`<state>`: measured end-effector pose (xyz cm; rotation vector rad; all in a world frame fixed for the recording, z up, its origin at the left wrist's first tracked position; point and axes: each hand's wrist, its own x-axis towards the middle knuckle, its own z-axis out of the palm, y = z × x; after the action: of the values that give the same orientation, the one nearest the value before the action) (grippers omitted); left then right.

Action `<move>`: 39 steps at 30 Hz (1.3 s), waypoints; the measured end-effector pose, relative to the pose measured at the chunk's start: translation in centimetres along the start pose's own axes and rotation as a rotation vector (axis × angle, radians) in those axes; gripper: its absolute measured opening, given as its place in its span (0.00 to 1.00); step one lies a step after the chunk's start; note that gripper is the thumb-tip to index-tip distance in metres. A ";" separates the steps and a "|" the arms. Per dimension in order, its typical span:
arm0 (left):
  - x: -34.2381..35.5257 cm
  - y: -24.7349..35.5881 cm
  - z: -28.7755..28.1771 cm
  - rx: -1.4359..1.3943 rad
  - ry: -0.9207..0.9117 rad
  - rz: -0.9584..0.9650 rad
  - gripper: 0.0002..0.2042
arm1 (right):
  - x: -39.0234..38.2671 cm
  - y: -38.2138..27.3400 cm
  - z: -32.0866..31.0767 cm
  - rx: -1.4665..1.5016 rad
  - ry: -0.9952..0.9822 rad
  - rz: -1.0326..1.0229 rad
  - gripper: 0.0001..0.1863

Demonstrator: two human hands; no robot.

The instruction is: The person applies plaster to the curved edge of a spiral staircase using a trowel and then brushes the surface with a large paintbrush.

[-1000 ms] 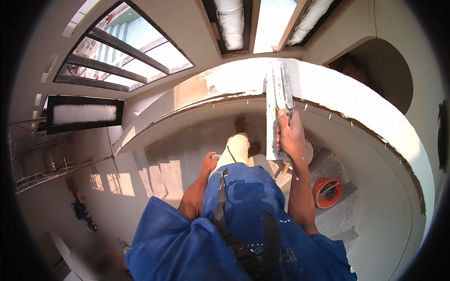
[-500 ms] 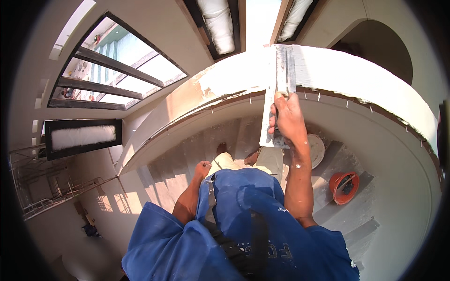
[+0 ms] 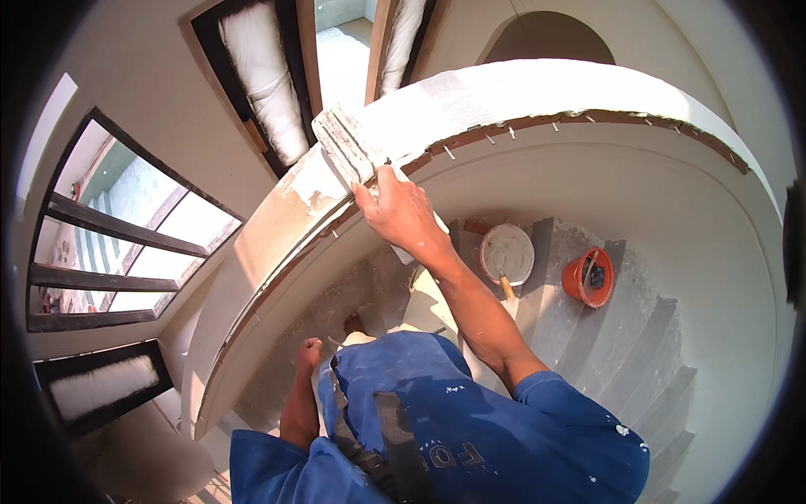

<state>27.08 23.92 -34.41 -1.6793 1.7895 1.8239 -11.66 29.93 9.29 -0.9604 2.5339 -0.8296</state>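
Observation:
My right hand (image 3: 403,214) is closed around the handle of a plastering trowel (image 3: 346,149), whose pale, smeared blade lies across the top of a curved parapet wall (image 3: 260,231). Wet-looking white plaster (image 3: 537,84) covers the top to the right of the blade. To its left the surface turns patchy and tan. White drips hang along the wall's rough inner edge. Down by my left side, my left hand (image 3: 310,351) is curled into a fist, apart from the wall, with nothing seen sticking out of it.
Grey curved steps (image 3: 579,353) lie below me. On them stand a round bucket (image 3: 532,260) of whitish mix, with a yellowish handle (image 3: 506,287) at its rim, and an orange bucket (image 3: 572,281) with dark things inside. Dark-framed openings (image 3: 126,227) are beyond the wall at left.
The trowel in my right hand has moved left along the wall top and tilted, its blade now by the tan patch. My view has turned, and my left hand hangs lower.

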 end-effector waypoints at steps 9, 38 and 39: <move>0.1 -3.5 -2.4 -0.008 -0.125 0.035 0.09 | 2.3 5.2 -11.8 -0.407 0.382 0.263 0.27; 4.7 2.4 -2.7 -0.038 -0.211 0.058 0.08 | -1.0 1.2 -3.9 -0.121 -0.008 0.156 0.32; 4.5 3.7 -2.3 -0.052 -0.193 0.044 0.08 | -2.0 0.9 -1.9 -0.086 -0.041 0.130 0.32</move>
<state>24.15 18.39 -34.57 -1.4338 1.7266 1.9907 -11.54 32.62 10.34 -0.8188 2.5830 -0.6621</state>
